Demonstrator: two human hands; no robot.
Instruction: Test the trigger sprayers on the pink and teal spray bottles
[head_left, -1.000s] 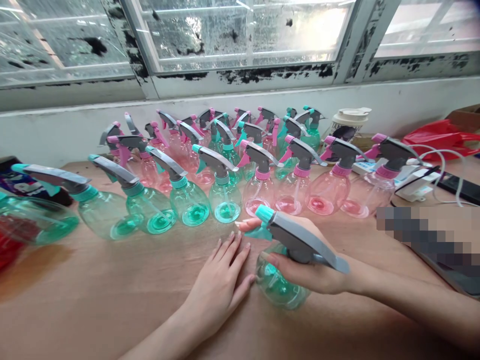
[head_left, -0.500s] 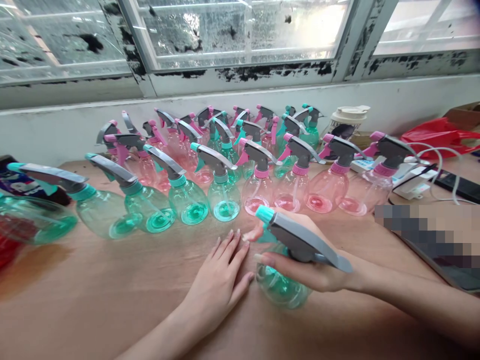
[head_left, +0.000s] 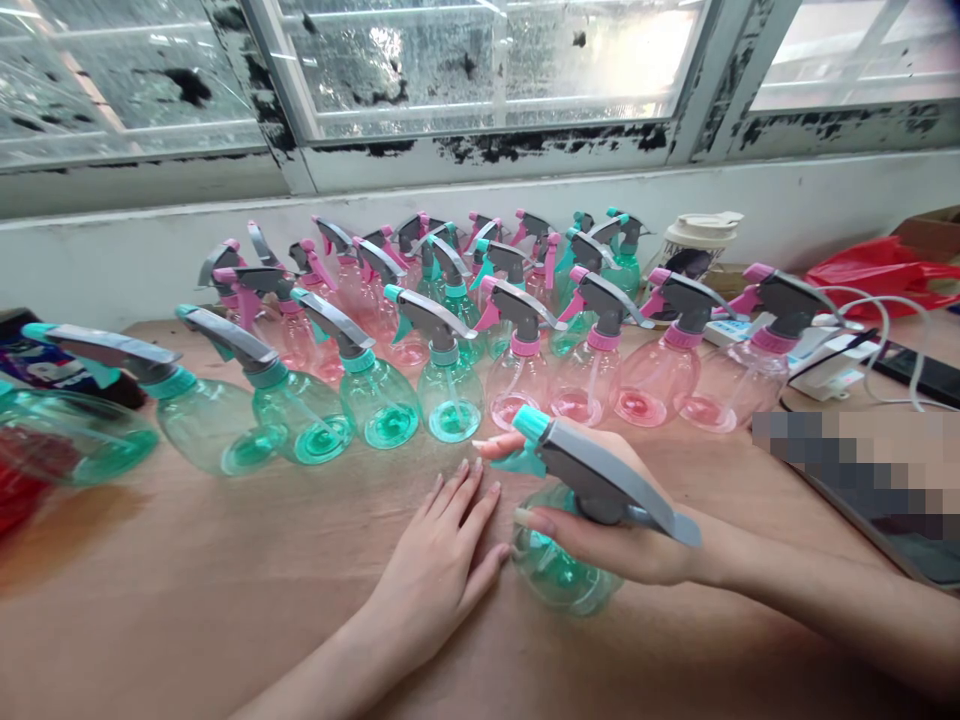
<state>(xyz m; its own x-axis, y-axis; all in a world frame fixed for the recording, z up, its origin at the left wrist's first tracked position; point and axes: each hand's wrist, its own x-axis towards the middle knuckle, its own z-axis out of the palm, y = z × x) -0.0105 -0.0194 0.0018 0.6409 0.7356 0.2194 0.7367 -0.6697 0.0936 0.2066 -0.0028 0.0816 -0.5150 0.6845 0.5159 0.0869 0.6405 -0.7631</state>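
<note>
My right hand is closed around the neck of a green spray bottle with a grey and teal spray head. The thumb lies along the near side and a finger reaches forward by the teal trigger. The nozzle points away and to the left. My left hand lies flat on the wooden table, fingers stretched out, just left of the bottle and holding nothing. In front of both hands stands a row of spray bottles, green ones on the left and pink ones on the right.
More pink and green bottles crowd behind the front row, near the white wall below the windows. At the right are a lidded cup, a red plastic bag, white cables and a partly pixelated flat dark device.
My right finger has straightened forward, and the teal trigger has swung outward from the bottle's neck. The left hand has stayed in place.
</note>
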